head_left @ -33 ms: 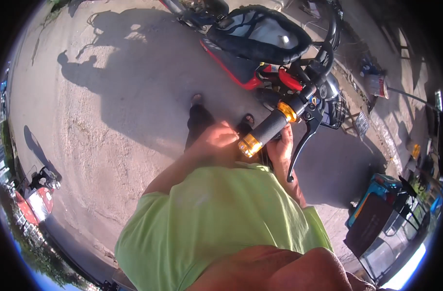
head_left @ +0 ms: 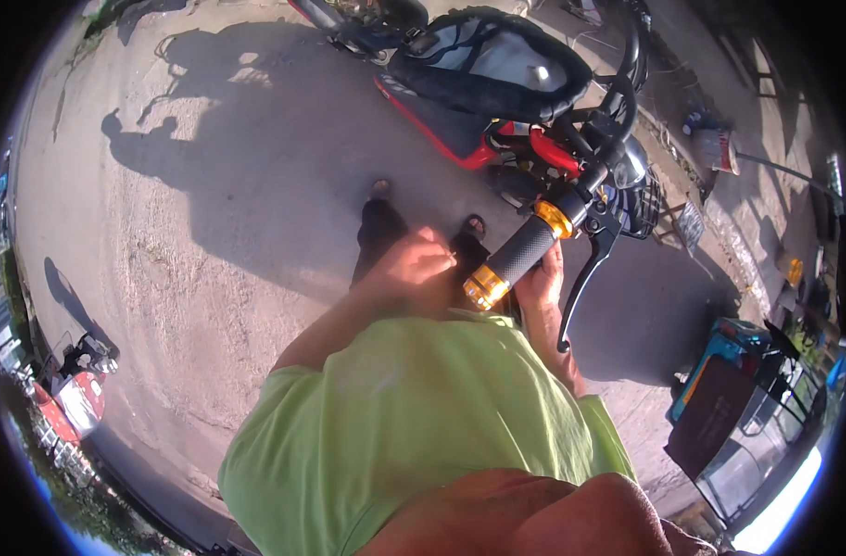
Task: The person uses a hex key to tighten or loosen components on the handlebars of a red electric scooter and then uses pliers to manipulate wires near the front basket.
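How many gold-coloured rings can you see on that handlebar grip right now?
2. One gold ring caps the grip's outer end, beside the left hand; the other gold ring sits at the inner end by the brake lever. The right hand underneath may hide more.

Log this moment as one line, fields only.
left hand: fingers at gold end of handlebar grip | right hand: under grip, touching | brake lever: hangs free | motorbike: parked on pavement

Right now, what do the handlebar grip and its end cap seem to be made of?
Handlebar grip: probably matte black rubber, with a fine textured surface. End cap: looks like gold-coloured polished metal, since it glints in the sun, though plated plastic is possible.
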`<action>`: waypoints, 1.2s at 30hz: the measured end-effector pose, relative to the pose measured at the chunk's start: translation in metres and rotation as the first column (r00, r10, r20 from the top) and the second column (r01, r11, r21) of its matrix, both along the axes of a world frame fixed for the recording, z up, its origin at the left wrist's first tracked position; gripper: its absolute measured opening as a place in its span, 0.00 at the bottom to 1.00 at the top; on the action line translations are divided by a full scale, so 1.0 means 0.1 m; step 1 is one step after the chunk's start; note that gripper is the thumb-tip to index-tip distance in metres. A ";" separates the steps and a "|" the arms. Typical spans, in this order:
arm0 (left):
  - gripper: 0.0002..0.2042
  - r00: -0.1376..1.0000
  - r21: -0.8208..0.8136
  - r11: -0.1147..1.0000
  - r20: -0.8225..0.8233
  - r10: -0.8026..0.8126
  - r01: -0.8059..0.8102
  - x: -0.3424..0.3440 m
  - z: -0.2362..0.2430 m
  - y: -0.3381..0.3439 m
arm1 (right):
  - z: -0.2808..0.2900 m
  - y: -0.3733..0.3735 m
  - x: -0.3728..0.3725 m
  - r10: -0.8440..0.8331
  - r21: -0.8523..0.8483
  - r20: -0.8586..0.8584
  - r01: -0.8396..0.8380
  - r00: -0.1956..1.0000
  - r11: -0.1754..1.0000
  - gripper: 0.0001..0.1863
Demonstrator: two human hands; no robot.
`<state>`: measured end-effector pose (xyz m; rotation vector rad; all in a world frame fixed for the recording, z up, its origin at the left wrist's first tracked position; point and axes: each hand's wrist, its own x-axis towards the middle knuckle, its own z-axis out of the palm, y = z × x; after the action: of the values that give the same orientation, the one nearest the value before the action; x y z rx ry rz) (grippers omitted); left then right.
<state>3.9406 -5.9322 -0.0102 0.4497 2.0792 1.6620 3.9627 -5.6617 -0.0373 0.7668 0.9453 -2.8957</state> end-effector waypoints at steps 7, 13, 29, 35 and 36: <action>0.07 0.962 0.035 0.961 0.019 -0.274 0.273 -1.04 -0.37 -0.82 | 0.47 -0.76 0.12 -0.211 0.044 0.062 0.208 0.976 0.977 0.07; 0.09 0.801 0.228 0.915 0.443 -0.403 0.334 -1.69 -0.59 -1.07 | 1.10 -1.22 0.22 -0.320 0.191 0.029 0.309 0.947 0.932 0.15; 0.09 0.566 0.638 0.642 0.365 -0.739 0.426 -2.30 0.28 0.27 | 1.97 -1.68 0.09 -0.559 0.961 -0.117 0.236 0.821 0.145 0.06; 0.10 0.578 0.709 0.598 0.325 -0.748 0.375 -2.18 0.32 0.56 | 1.99 -1.68 0.01 -0.590 0.989 -0.123 0.150 0.798 -0.005 0.07; 0.09 0.575 0.726 0.584 0.318 -0.754 0.363 -2.16 0.29 0.59 | 1.99 -1.68 0.00 -0.602 0.987 -0.122 0.162 0.789 0.012 0.07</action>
<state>3.7241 -5.8733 0.0191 0.6225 0.7408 1.6647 3.9629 -5.8294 0.1618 1.7026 3.0632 -1.6680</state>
